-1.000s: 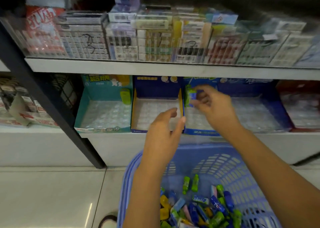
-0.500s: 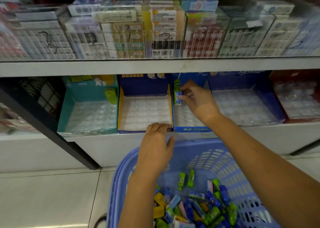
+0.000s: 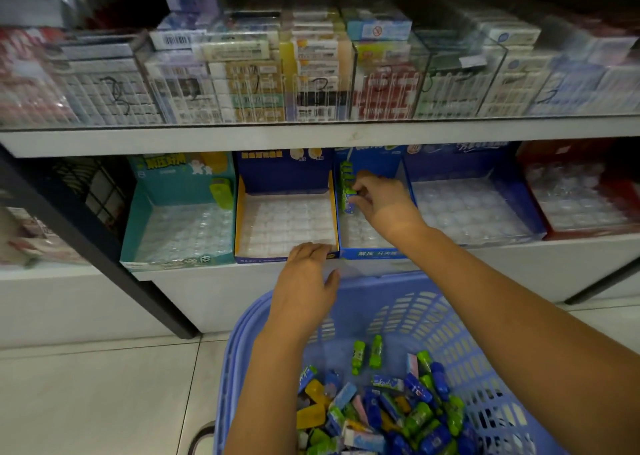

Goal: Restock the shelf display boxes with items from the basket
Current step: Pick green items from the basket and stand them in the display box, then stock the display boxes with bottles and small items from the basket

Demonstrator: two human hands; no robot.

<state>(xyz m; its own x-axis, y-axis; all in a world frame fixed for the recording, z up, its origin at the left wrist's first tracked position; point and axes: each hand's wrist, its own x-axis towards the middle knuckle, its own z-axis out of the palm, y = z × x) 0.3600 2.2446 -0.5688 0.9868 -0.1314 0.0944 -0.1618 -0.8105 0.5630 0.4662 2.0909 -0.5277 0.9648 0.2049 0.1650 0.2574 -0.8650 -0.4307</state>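
The basket [image 3: 408, 311] sits closest to me on the floor, its bottom heaped with loose packets [image 3: 384, 402] in green, blue, yellow and pink. I will need to sort those by colour as I go, so each goes to its matching box.

Just beyond the basket rim my left hand [image 3: 306, 281] lies relaxed, fingers fairly straight and resting on the front lip of the yellow-edged box [image 3: 282, 177], thumb spread to the side. It holds nothing. I judge it is best used as a brace, so the cardboard does not slide back on the shelf [image 3: 519, 264] while I push stock in next door.

Further in, my right hand [image 3: 381, 201] pinches a green packet [image 3: 346, 191] between fingertips and thumb, standing it upright against the left wall at the back of the narrow blue box [image 3: 372, 253]. The clear tray [image 3: 360, 233] under it has moulded pockets, so I should seat the packet's foot squarely in a back-corner pocket, label forward, and let go only once it stands by itself. Filling from the back leaves the front rows easy to reach.

Above, the upper shelf [image 3: 311, 136] overhangs, so I must keep my wrist low.
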